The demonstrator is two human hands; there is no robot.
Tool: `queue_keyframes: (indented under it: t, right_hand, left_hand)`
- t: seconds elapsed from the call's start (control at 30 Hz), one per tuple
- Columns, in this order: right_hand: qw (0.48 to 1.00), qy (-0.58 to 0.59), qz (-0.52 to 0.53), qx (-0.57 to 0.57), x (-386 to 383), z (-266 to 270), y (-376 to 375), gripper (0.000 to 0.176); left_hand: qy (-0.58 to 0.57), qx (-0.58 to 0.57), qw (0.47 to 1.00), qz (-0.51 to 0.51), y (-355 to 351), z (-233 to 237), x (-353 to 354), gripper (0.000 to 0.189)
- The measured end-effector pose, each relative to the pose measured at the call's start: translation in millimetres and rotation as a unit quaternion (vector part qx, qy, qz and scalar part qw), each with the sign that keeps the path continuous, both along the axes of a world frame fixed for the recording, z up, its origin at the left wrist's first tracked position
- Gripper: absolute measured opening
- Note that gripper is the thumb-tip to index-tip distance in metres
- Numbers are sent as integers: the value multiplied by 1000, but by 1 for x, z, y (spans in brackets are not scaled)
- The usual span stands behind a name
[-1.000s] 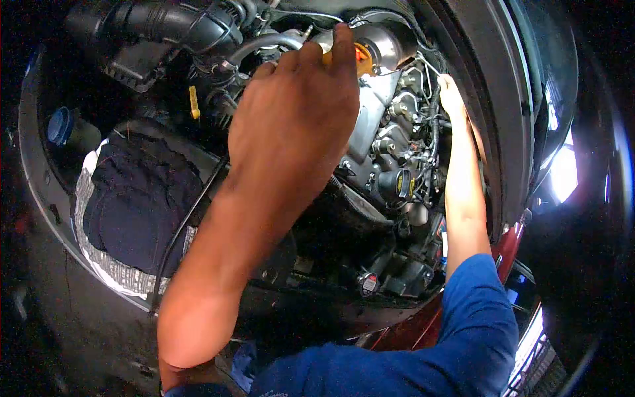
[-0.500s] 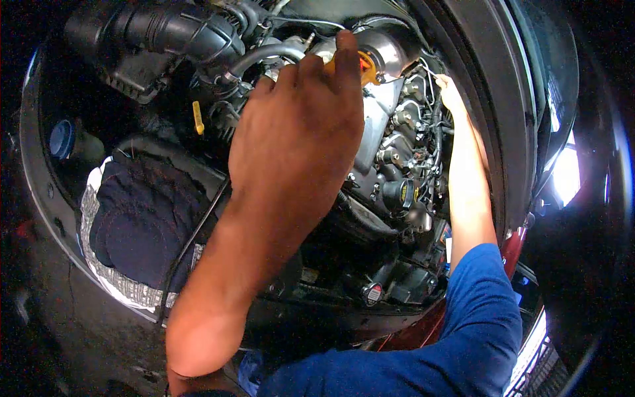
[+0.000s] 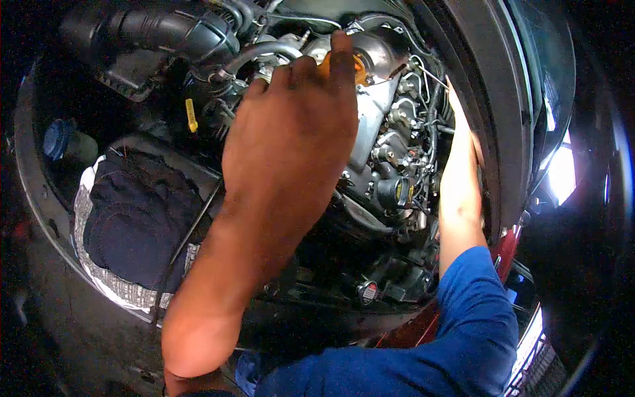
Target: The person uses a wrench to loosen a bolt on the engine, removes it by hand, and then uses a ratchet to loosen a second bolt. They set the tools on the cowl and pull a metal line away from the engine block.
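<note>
My left hand (image 3: 294, 112) reaches over the engine, seen from its back with the fingers curled. Its index finger lies against an orange object (image 3: 359, 68), mostly hidden behind the fingers, next to a shiny rounded metal part (image 3: 382, 49). At the right, my right hand (image 3: 454, 99) is deep between the engine's far side and the dark panel edge. Only a bright part of it shows, and its fingers and anything in them are hidden. Hoses, metal lines and a black cap with yellow marks (image 3: 397, 193) sit on the engine (image 3: 374, 122) between my arms.
A black intake duct (image 3: 152, 30) runs across the upper left. A yellow handle (image 3: 191, 115) stands below it, near a blue cap (image 3: 59, 139). Dark folded cloth (image 3: 139, 218) lies on the left edge beside a thin rod (image 3: 192, 231). Another cap (image 3: 367, 292) sits near the front.
My right hand has moved farther in behind the panel edge, so its fingers no longer show. My left hand keeps its place at the orange object. The whole view has shifted slightly.
</note>
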State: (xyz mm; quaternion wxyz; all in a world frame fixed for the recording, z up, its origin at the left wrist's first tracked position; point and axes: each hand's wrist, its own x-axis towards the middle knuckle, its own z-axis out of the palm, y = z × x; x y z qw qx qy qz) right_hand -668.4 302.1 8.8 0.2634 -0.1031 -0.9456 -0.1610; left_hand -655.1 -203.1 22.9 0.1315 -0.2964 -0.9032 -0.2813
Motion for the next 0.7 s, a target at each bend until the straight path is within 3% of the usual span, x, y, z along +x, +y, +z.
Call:
queue_keyframes:
  t: [0.17, 0.23, 0.67, 0.7]
  right_hand:
    - [999, -6, -30, -15, 28, -21, -9, 32]
    - [999, -21, -39, -13, 29, -27, -8, 32]
    - [996, -73, -44, -4, -2, -24, 16, 31]
    - [996, -74, -43, -5, -3, -25, 17, 31]
  left_hand:
    - [-33, -34, 999, -8, -2, 4, 3, 70]
    - [-20, 11, 1000, -20, -2, -2, 3, 70]
    - [-41, 8, 999, -30, -3, 5, 6, 72]
    - [-31, -1, 999, -29, -3, 6, 6, 64]
